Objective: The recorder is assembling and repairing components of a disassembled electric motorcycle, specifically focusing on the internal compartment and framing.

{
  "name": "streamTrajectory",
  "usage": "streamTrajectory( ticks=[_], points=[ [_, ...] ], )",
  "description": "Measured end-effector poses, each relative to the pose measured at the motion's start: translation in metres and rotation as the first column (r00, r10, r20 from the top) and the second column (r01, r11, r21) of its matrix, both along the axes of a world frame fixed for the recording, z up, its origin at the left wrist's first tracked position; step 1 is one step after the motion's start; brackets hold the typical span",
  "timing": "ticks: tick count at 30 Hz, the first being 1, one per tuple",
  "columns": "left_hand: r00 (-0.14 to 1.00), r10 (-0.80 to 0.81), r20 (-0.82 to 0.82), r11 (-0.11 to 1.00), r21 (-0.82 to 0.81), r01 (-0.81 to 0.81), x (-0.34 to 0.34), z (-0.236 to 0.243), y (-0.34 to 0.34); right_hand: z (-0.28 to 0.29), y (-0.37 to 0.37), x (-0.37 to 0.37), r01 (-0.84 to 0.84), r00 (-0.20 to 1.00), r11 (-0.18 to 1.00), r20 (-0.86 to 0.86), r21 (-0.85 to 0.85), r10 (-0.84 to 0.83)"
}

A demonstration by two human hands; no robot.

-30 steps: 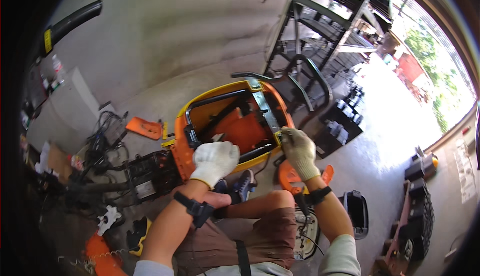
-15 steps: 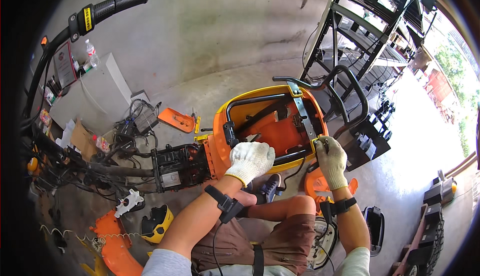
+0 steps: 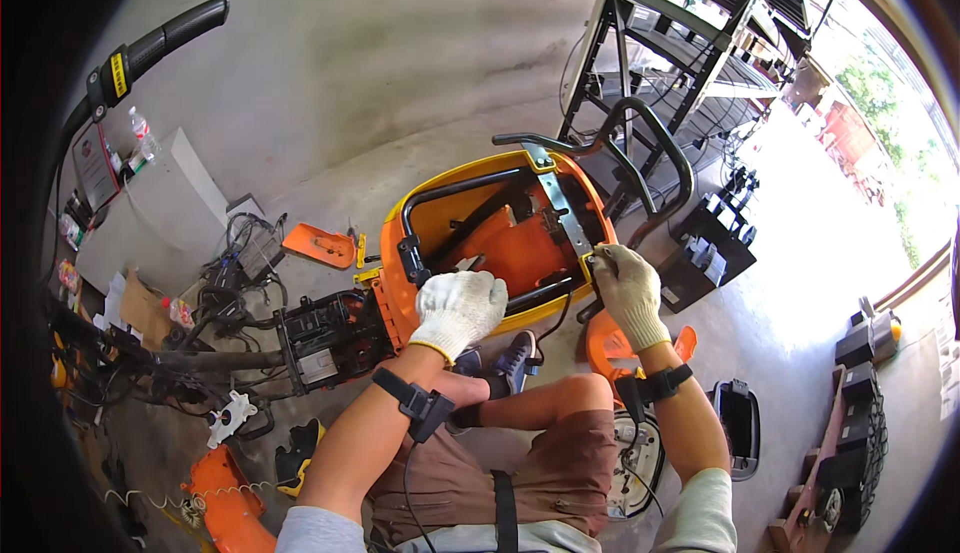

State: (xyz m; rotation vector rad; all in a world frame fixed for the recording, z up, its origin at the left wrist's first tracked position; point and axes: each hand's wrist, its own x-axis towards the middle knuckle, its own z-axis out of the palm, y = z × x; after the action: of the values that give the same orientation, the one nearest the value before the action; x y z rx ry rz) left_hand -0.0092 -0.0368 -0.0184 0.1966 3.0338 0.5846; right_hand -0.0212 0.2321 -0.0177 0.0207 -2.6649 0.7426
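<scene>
My left hand (image 3: 460, 308), in a white knit glove, is closed at the near-left rim of an orange and yellow scooter body shell (image 3: 400, 215). A short grey metal tip (image 3: 470, 264) shows just above its knuckles; I cannot tell whether the hand holds it. My right hand (image 3: 627, 288), gloved too, pinches at the shell's near-right corner, by the end of a grey metal crossbar (image 3: 562, 211). What lies between those fingertips is hidden. A black tube frame (image 3: 470, 185) lines the shell's opening, and a bent black grab rail (image 3: 665, 138) rises at its right end.
On the left runs the scooter's frame with wiring and a black handlebar grip (image 3: 180, 35). An orange panel (image 3: 320, 244) lies on the floor behind. At the far right stands a black metal rack (image 3: 690, 63). Several black box-shaped parts (image 3: 695, 271) sit right of the shell.
The whole view has shifted, so the scene sits further left and slightly higher. Both hands stay at the same spots on the shell, with little visible movement.
</scene>
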Motion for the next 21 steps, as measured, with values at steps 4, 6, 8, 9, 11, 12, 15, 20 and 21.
streamTrajectory(
  ticks=[4,6,8,9,11,12,15,20,21],
  points=[
    [1.0,0.008,-0.011,1.0,0.0,-0.008,0.0,-0.0007,-0.0003,0.0005,0.0002,-0.0007,0.04,0.999,0.999,0.037,0.012,-0.04],
    [1.0,0.019,-0.022,1.0,0.009,-0.019,0.0002,-0.0015,-0.0003,-0.0003,0.0013,0.0013,-0.029,0.999,0.999,-0.018,-0.02,0.029],
    [0.999,0.006,-0.032,1.0,0.007,-0.006,0.0,-0.0018,-0.0003,0.0,0.0025,0.0011,-0.054,0.998,0.999,-0.029,-0.009,0.053],
    [1.0,0.013,-0.024,1.0,0.01,-0.013,-0.0001,-0.0017,0.0,0.0006,0.0031,0.0006,-0.028,1.0,1.0,-0.001,-0.009,0.028],
    [1.0,0.008,-0.019,1.0,-0.003,-0.008,0.0002,-0.0012,0.0004,0.002,0.0034,-0.0001,-0.012,0.999,1.0,0.038,-0.004,0.012],
    [1.0,0.008,-0.012,1.0,-0.001,-0.008,0.0003,-0.0007,0.0005,0.0027,0.0033,-0.0006,0.003,0.999,1.0,0.053,0.003,-0.003],
    [1.0,0.021,-0.012,1.0,0.001,-0.021,0.0004,0.0001,0.0006,0.0045,0.0034,0.0004,-0.019,0.998,1.0,0.053,0.001,0.019],
    [1.0,0.021,-0.011,1.0,-0.002,-0.021,-0.0005,-0.0014,0.0008,0.0047,0.0028,0.001,-0.057,0.998,0.998,0.019,0.022,0.057],
    [1.0,0.02,-0.02,1.0,-0.009,-0.021,-0.0008,-0.0019,0.0011,0.0047,0.0022,0.0001,-0.031,0.999,0.999,0.027,0.042,0.03]
  ],
)
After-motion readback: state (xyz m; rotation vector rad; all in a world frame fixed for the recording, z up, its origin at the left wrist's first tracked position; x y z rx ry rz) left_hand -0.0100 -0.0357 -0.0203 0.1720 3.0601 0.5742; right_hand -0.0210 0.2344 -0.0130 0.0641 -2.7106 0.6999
